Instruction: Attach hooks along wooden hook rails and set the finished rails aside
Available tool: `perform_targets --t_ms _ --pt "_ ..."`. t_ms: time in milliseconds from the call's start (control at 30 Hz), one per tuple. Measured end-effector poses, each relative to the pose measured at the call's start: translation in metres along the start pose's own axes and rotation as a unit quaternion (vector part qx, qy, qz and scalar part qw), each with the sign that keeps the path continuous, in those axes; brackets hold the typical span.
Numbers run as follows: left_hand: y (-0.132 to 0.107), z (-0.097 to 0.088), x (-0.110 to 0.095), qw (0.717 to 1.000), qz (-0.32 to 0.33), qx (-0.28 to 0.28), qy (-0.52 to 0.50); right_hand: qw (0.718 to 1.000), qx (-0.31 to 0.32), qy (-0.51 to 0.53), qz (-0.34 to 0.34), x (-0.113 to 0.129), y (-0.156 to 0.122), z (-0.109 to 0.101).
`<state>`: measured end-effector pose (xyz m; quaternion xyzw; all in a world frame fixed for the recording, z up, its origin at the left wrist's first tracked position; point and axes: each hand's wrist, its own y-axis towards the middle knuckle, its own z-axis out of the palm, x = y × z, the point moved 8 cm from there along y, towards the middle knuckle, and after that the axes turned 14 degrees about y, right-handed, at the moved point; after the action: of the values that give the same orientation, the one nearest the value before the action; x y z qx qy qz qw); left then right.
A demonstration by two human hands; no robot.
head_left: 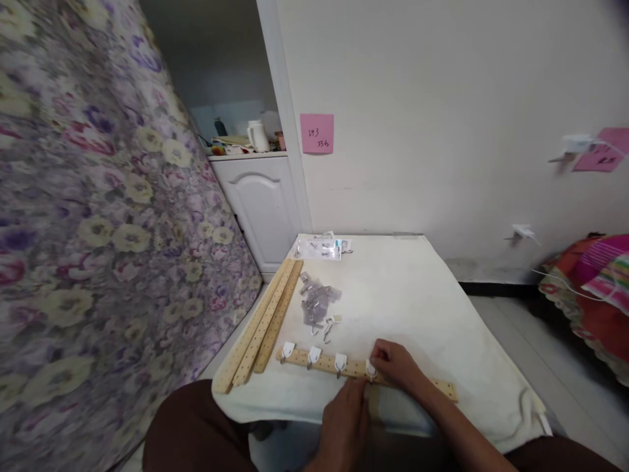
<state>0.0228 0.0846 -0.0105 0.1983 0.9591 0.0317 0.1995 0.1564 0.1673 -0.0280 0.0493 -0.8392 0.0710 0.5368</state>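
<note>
A pale wooden strip (354, 368) with rows of small holes lies crosswise near the table's front edge. Along it sit white hooks with metal ends: one at the left end (287, 350), a second (314, 356), a third (341, 363) and another (371, 371) by my hands. My right hand (396, 364) reaches over the strip, its fingers closed at this last hook. From the front, my left hand (346, 416) has its fingers pressed together at the strip's near edge, just below that hook; its fingertips are partly hidden.
Several more perforated wooden strips (268, 318) lie along the table's left side. Small clear packets (317, 301) and loose hooks (328, 328) rest behind the hooked strip. Flat clear packaging (318, 248) sits at the table's far edge, near the wall (393, 164). A floral curtain (128, 196) hangs at left.
</note>
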Motion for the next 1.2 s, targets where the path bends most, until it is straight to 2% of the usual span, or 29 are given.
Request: perform_targets --t_ms 167,367,733,1000,1200 --pt "0.001 -0.001 0.0 1.0 0.008 -0.017 -0.004 1.0 0.003 0.004 0.008 0.0 -0.001 0.0" --pt "0.005 0.001 0.0 0.999 -0.003 0.018 0.032 1.0 0.002 0.006 0.005 0.002 -0.001 0.0" --pt "0.011 -0.001 -0.001 0.999 -0.007 0.018 0.042 1.0 -0.001 -0.002 0.005 0.005 -0.003 -0.001" --pt "0.013 -0.003 0.0 0.999 -0.016 0.018 0.04 0.997 0.05 0.055 -0.017 0.011 -0.008 -0.001" --pt "0.013 -0.001 0.001 0.998 -0.02 0.039 0.053 0.992 0.075 0.096 -0.024 0.008 -0.009 -0.001"
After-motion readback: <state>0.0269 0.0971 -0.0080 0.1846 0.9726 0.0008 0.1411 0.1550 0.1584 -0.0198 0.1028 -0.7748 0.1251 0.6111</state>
